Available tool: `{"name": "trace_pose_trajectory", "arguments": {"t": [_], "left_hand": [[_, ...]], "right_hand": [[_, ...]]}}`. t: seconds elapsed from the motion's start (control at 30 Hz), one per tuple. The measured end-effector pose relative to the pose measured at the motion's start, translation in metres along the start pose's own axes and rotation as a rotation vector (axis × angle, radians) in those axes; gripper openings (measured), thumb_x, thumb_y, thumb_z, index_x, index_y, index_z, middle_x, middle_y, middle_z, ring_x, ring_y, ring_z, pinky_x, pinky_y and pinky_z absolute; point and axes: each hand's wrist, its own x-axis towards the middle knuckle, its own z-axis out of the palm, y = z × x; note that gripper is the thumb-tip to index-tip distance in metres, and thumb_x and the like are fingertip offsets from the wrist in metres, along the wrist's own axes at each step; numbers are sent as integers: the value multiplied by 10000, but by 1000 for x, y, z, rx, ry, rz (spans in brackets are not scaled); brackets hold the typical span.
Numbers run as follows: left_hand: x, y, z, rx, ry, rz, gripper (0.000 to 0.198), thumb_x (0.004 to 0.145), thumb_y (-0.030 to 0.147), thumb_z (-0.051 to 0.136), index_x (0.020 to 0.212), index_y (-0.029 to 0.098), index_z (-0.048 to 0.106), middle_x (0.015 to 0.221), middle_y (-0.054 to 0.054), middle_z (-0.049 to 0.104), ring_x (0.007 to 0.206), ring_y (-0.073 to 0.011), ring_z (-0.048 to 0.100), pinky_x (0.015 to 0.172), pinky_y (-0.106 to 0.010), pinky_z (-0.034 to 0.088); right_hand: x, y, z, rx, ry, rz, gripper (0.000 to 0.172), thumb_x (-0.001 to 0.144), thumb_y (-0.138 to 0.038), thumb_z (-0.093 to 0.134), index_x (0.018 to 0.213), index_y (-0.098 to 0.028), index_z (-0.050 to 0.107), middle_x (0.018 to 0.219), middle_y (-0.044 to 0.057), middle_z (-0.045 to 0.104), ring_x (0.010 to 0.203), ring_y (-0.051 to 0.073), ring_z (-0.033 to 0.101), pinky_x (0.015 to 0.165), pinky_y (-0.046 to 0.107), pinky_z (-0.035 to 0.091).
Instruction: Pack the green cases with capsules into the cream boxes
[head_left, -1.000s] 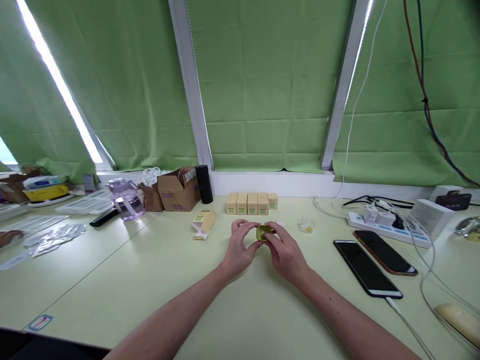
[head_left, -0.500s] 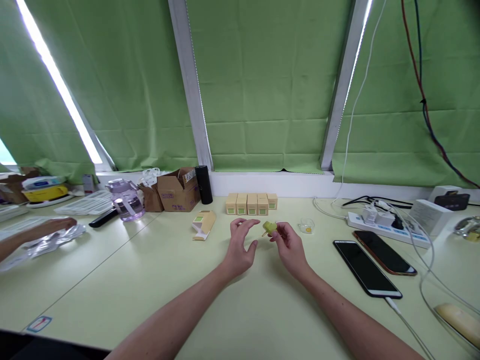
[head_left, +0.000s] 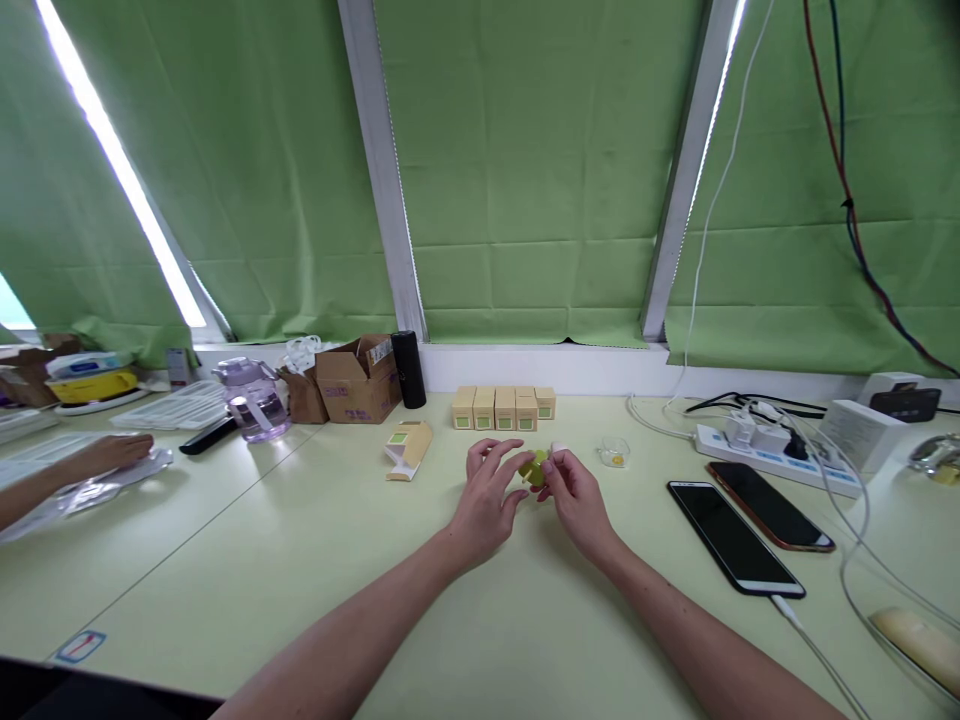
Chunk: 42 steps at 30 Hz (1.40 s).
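A small green object [head_left: 534, 470] is between my two hands, above the table. My right hand [head_left: 578, 495] pinches it from the right side. My left hand [head_left: 486, 500] is at its left, with the fingertips against or very near the object and the thumb apart below. An opened tan carton [head_left: 409, 449] lies to the left of my left hand. Beyond my hands stands a group of small tan boxes [head_left: 505, 409] with green labels. A clear plastic piece [head_left: 614, 453] with a yellow spot rests right of my right hand.
Two phones [head_left: 735, 537] [head_left: 769, 505] and a white power strip [head_left: 776, 461] with cables lie at the right. Back left are a cardboard box [head_left: 358, 382], a black cylinder [head_left: 408, 370] and a purple bottle [head_left: 255, 402]. Another person's hand [head_left: 112, 452] rests on plastic bags at far left.
My left hand has moved right to the green object, and its fingers have closed in around it. The object has turned and dropped slightly. The other person's hand has shifted slightly.
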Motion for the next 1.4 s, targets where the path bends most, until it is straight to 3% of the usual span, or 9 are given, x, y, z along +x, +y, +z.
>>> {"name": "trace_pose_trajectory", "arguments": {"t": [0.47,0.63,0.77,0.9,1.03,1.23,1.4], "left_hand": [[2,-1,2,36,16,6,421,877,81,646,1259,255,611,1235,-106,624,1213,-315,468,1042,-516,444],[5,-7,2,-72,83,-109,422,823,107,740,1207,242,630,1170,-84,663,1150,-293,507,1003,-476,458],[7,-12,3,-174,130,-211,441,809,96,749,1209,245,638,1171,-74,672,1164,-284,521,1004,-465,464],[7,-16,5,-268,161,-286,474,806,94,742,1237,270,650,1193,-61,676,1189,-265,537,1043,-460,456],[7,-19,6,-328,157,-366,489,792,116,750,1242,285,665,1181,-51,694,1169,-252,565,1011,-433,470],[7,-26,10,-412,148,-462,436,810,226,753,1238,281,692,1213,-65,719,1150,-255,618,952,-414,478],[8,-29,10,-540,110,-506,429,833,332,751,1249,259,676,1255,-86,729,1154,-261,644,948,-414,473]], "right_hand": [[-4,3,0,-120,-40,34,483,943,-741,500,861,-267,553,647,-2,661,592,211,633,587,318,484],[6,8,-14,-355,59,-40,320,994,-553,512,883,-261,579,761,12,691,665,207,623,659,326,459],[22,19,-28,-568,171,-80,146,920,-353,572,1004,-244,622,897,31,713,749,219,624,725,350,468],[36,31,-39,-887,214,-81,278,867,-205,581,1134,-232,655,1122,86,711,1013,289,616,795,379,464],[47,38,-42,-1196,93,-116,396,837,-101,616,1218,-193,669,1238,136,684,1116,326,566,919,412,416],[60,45,-37,-1231,52,-110,404,856,-92,587,1239,-185,678,1271,164,656,1156,341,522,929,431,370],[66,48,-33,-1139,64,-76,261,846,-77,554,1015,-183,723,1121,165,690,1112,320,521,929,422,360]]}}
